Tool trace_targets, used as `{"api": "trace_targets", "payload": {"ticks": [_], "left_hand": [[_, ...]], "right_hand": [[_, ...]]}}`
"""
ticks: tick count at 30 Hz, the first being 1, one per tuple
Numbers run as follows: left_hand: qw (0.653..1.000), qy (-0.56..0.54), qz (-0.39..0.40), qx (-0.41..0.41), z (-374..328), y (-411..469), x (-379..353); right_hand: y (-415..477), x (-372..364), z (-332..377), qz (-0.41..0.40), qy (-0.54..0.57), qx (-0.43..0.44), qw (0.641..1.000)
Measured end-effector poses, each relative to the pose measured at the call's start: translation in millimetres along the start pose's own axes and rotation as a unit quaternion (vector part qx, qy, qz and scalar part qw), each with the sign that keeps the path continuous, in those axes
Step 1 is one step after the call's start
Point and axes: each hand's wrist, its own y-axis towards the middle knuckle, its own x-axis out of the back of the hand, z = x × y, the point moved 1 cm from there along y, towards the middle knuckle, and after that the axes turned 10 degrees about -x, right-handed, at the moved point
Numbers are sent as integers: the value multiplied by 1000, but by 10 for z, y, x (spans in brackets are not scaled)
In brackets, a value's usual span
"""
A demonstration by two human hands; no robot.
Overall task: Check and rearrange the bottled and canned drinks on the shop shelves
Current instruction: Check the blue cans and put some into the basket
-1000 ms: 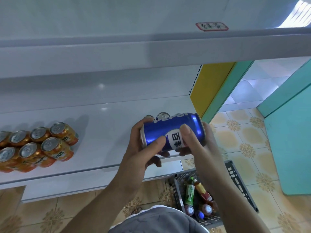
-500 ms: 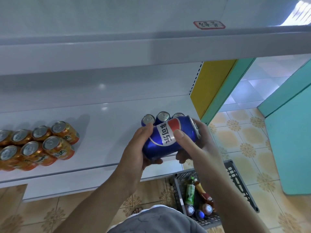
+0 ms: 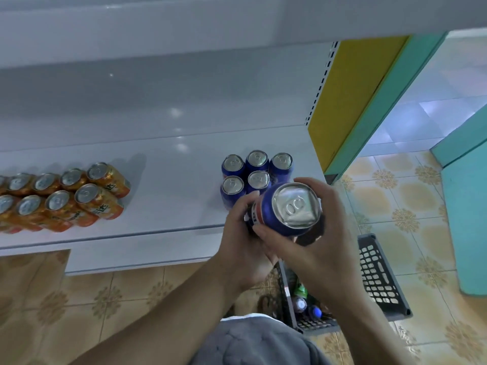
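both hands held one blue can (image 3: pixel 290 209) in front of the shelf (image 3: pixel 168 206) edge, its top turned toward the camera. the left hand (image 3: pixel 241 238) had its fingers curled round the can's left side. the right hand (image 3: pixel 326 233) wrapped the right side, thumb across the front. five blue cans (image 3: pixel 257 169) stood just behind it at the shelf's right end. orange cans (image 3: pixel 66 198) stood well apart at the left. a basket (image 3: pixel 379 280) of bottles sat on the floor below.
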Motion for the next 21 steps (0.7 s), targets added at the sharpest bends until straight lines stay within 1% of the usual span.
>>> {"api": "trace_targets", "payload": {"ticks": [2,4,6,8,12,14,18,21], "left_hand": [[999,12,-32,-1,99,-37,57],[996,38,-77,-11,199,-97,171],[991,79,-104,-27,345,-211,304],[984,140,-112,-19,513,-334,440],[958,260,-122,20,786,-477,675],[944,300,-127,42,937,-499,853],[932,325,-135,82,1420,-552,1185],[929,323,-156,93,1855,-696,1336]], "right_hand": [[-19,52,-139,21,21,-28,999],[-29,99,-337,60,34,-60,996],[-88,134,-567,112,12,-99,989],[-192,196,-785,146,-17,-136,980],[-404,322,-1095,175,-97,-193,961],[-548,349,-1243,189,-148,-215,947],[-940,400,-1644,195,-222,-256,920],[-1212,562,-1952,196,-271,-299,894]]}}
